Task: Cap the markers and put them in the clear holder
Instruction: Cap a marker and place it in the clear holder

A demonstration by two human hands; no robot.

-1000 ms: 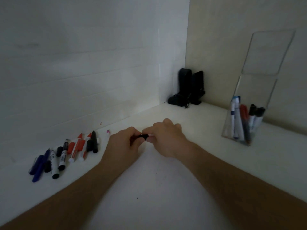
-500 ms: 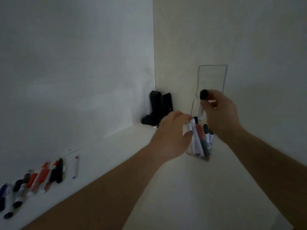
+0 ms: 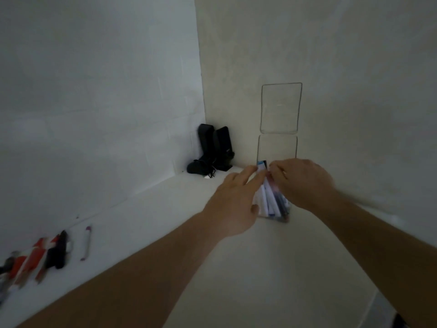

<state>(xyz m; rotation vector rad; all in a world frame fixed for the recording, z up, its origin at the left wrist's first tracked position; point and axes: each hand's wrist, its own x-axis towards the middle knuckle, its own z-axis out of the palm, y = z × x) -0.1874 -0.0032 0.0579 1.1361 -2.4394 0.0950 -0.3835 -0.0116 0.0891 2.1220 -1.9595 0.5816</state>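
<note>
Markers (image 3: 272,200) crowd the clear holder (image 3: 277,147); the left hand (image 3: 234,202) steadies it with fingers spread, the right hand (image 3: 305,183) pinches something at the tops, likely seating one, and next comes another from the row (image 3: 42,254).

Dim light. Two plain white walls (image 3: 94,91) meet in a corner above a white desk (image 3: 260,280). Black speakers (image 3: 214,150) stand in that corner.

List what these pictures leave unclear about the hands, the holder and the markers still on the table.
- Right hand: motion blur hides whether it grips a marker.
- Left hand: covers the holder's left side; contact unclear.
- Markers in holder: blurred and overlapped by both hands, so no count.
- Table markers: cut by the left edge and smeared; caps unreadable.
- Dark objects in corner: too dim to identify.
</note>
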